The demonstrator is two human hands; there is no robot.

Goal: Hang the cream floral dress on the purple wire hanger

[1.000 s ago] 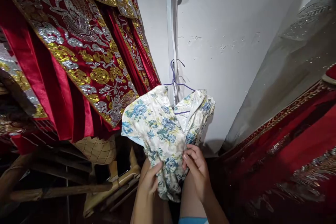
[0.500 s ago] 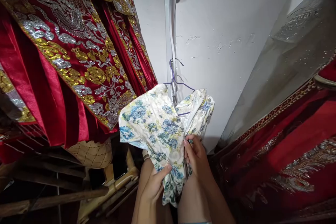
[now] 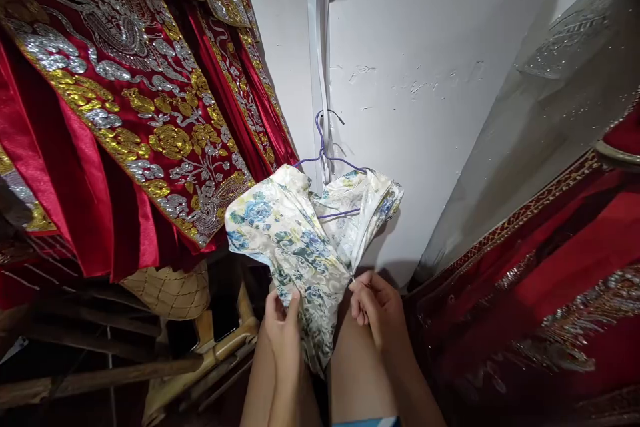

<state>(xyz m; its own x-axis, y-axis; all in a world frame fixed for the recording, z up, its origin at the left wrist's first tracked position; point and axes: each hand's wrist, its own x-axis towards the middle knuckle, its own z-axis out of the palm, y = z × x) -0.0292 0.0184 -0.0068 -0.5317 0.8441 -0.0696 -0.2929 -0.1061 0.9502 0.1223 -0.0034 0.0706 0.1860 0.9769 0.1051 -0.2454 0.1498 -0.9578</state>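
Observation:
A white short-sleeved floral dress [image 3: 305,247] with blue and green flowers hangs on a thin purple hanger [image 3: 321,147]. Its front gapes from the neck downward, showing the pale lining. My left hand [image 3: 284,320] is closed on the dress's left side, the thumb lying on top of the cloth. At the lower end of the front opening, my right hand [image 3: 375,297] pinches the edge, where a tiny shiny piece shows that I cannot make out clearly. The dress's lower part drops between my bare thighs, and its end is hidden.
Red robes with gold and silver embroidery [image 3: 170,140] hang at the left. Below them stand a bamboo frame [image 3: 220,350] and a tan quilted item [image 3: 170,290]. A white wall [image 3: 410,33] is ahead. At the right hang a sheer cover [image 3: 530,80] and red embroidered cloth [image 3: 565,267].
My right hand has moved down, and the front opening is wider and longer. My left hand has shifted left and slightly up along the cloth. More of the hanger shows.

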